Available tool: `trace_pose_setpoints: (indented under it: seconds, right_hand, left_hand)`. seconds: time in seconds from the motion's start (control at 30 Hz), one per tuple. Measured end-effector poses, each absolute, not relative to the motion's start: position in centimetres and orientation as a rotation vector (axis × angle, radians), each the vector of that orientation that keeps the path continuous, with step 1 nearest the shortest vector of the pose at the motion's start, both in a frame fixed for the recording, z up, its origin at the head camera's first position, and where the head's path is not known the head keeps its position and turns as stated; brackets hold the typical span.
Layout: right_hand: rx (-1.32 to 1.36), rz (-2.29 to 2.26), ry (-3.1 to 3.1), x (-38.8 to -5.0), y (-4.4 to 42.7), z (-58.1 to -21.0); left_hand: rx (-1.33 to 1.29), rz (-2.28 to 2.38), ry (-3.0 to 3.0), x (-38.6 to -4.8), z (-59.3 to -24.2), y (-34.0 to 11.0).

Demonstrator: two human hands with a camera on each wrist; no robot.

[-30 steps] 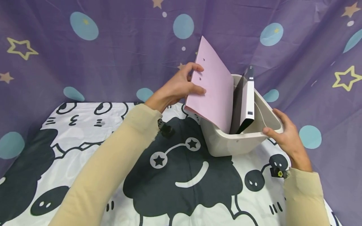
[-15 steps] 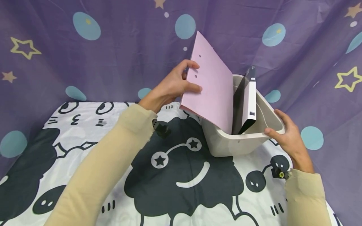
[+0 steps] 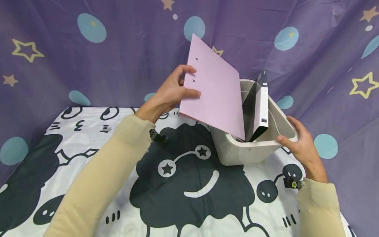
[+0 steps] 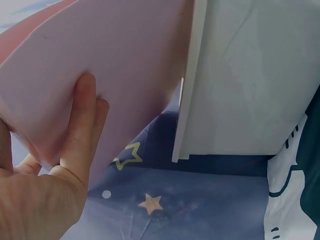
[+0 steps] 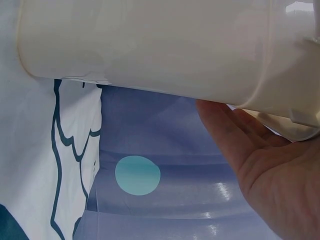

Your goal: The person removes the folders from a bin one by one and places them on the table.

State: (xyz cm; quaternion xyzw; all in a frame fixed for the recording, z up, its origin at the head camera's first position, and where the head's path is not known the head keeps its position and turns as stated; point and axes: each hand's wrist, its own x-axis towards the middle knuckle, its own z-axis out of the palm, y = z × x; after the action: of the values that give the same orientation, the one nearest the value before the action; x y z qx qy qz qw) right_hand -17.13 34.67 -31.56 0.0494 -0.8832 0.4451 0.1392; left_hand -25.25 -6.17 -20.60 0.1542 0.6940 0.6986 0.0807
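A pink folder [image 3: 214,87] with punched holes leans out over the left rim of a white plastic bin [image 3: 245,154]. My left hand [image 3: 171,89] pinches its left edge, thumb on the near face; in the left wrist view fingers [image 4: 85,115] lie against the pink sheet. The folder's lower right corner is at the bin's rim. Inside the bin a black and white binder [image 3: 260,105] stands upright, slightly tilted. My right hand [image 3: 303,148] grips the bin's right rim, thumb over the edge; in the right wrist view its fingers [image 5: 225,125] touch the outer wall.
The bin stands on a white cloth with black cartoon figures [image 3: 192,177], close to a purple curtain [image 3: 133,49] with stars and blue dots. A small dark camera [image 3: 158,136] sits at the left wrist, another camera [image 3: 291,182] at the right.
My left hand has moved left, drawing the folder further out over the bin's left side. The right hand and the bin have stayed about where they were.
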Motion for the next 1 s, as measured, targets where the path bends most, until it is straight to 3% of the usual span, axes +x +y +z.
trace_pose_setpoints:
  seconds: [1.0]
  right_hand:
    - [0.162,1.262,-2.551,-17.4,34.9,-31.9]
  left_hand:
    - [0.424,2.3,1.995,-23.5,-23.8,-8.7]
